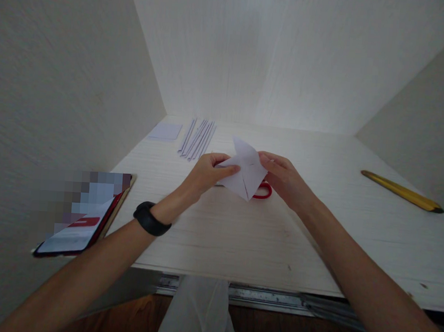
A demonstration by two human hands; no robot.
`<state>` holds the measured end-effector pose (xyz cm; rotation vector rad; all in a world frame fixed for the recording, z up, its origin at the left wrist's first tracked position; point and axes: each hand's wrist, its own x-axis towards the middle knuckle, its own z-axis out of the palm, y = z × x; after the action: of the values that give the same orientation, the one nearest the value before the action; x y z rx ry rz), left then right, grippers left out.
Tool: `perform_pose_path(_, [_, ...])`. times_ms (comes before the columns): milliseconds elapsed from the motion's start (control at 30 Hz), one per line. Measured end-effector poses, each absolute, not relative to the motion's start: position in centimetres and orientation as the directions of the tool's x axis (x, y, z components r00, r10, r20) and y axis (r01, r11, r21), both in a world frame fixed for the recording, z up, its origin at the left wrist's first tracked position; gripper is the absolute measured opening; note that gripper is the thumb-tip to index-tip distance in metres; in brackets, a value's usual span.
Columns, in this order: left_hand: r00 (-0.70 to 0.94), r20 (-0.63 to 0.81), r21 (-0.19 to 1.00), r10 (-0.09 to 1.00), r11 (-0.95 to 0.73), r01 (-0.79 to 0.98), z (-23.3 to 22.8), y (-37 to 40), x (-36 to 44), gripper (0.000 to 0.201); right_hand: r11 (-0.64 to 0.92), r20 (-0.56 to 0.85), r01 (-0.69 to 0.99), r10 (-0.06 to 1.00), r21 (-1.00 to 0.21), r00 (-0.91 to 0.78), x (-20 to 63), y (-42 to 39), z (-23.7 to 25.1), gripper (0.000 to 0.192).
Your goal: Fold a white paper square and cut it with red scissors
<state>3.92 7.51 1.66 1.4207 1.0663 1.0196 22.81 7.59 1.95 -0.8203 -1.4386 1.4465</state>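
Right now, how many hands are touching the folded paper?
2. The left hand pinches the folded paper on its left side; the right hand grips its right edge, above the red scissors handle.

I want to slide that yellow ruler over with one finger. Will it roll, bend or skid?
The ruler looks flat and thin, lying flush on the desk, so it probably won't roll. It seems stiff enough not to flop. On that smooth top, pushed at one end, it would likely pivot.
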Motion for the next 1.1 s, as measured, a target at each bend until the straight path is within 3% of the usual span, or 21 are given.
perform_pose_path(133, [0.253,0.044,0.992,0.967,-0.072,0.102,1.71,7.33,4.03,0.029,0.109,0.144,-0.119,0.929,-0.987,-0.342,22.83,7.72,1.34,0.025])
perform_pose_path(333, [0.255,0.047,0.989,0.966,-0.081,0.126,1.56,7.46,4.0,0.03,0.125,0.156,-0.115,0.935,-0.985,-0.32,22.75,7.85,1.39,0.043])
perform_pose_path(467, [0.251,0.05,0.987,0.967,-0.086,0.134,1.64,7.46,3.99,0.03,0.11,0.137,-0.1,0.935,-0.989,-0.326,22.75,7.73,1.46,0.027])
perform_pose_path(733, [0.254,0.093,0.969,0.963,-0.147,0.199,1.72,7.39,4.1,0.026,0.129,0.115,0.036,0.958,-0.991,-0.264,22.48,7.5,1.85,0.023])
perform_pose_path(1100, [0.31,0.123,0.964,0.943,-0.187,0.188,1.23,7.71,4.04,0.027,0.281,0.245,0.171,0.947,-0.944,-0.207,22.07,7.53,1.54,0.019])
